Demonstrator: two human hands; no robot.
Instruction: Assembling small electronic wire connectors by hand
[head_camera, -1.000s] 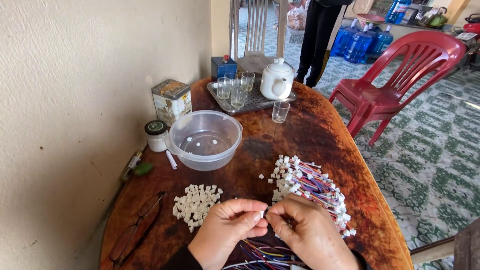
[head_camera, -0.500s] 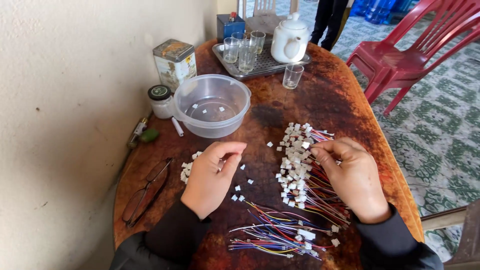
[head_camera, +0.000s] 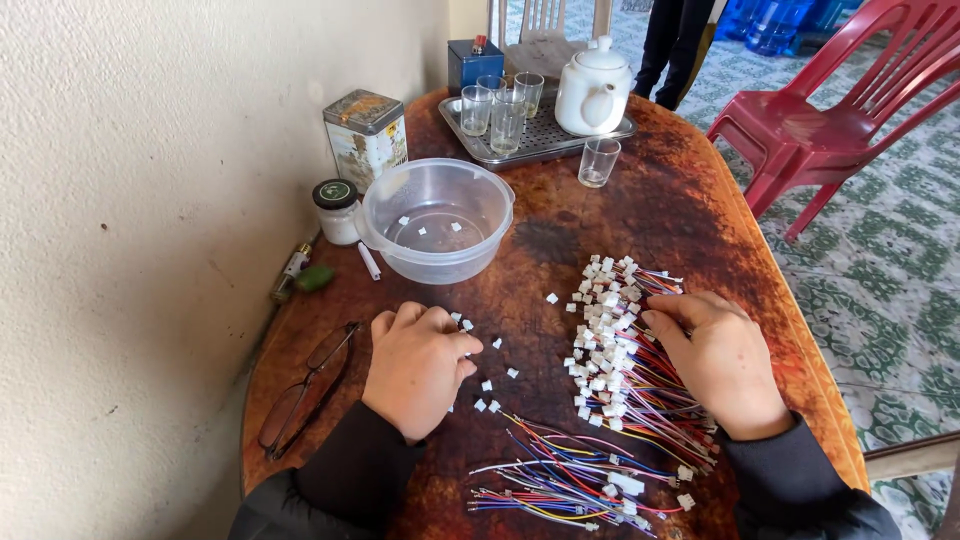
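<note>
A: Starting at the wall side, what lies there?

B: A pair of glasses (head_camera: 305, 390) rests on the tabletop (head_camera: 690, 215) by its left edge. Further back stand a small white jar with a dark lid (head_camera: 336, 211) and a printed tin (head_camera: 366, 136), then a clear plastic bowl (head_camera: 436, 218) with a few white bits in its bottom.

A: And the left hand (head_camera: 415, 365)?

B: It lies knuckles up over the loose white connector housings (head_camera: 487, 389), fingers curled under. Whether it has pinched one I cannot tell; the palm hides the tips.

A: How should that pick be done well?

B: I'd say take a single housing between thumb and forefinger, not a clump, and turn its open end toward the wire before lifting.

A: Moving right?

B: The pile of wired connectors (head_camera: 605, 335) sits mid-table, with coloured wire bundles (head_camera: 570, 480) fanned at the near edge. The right hand (head_camera: 720, 365) lies flat on the pile's right side, fingers spread and pressing on the wires, gripping nothing that I can see.

A: Advice there?

B: Probably draw one lead free by its end so the rest stay untangled.

A: Beyond?

B: A metal tray (head_camera: 535, 140) with glasses, a white teapot (head_camera: 592, 87), and a red plastic chair (head_camera: 850, 110).
</note>
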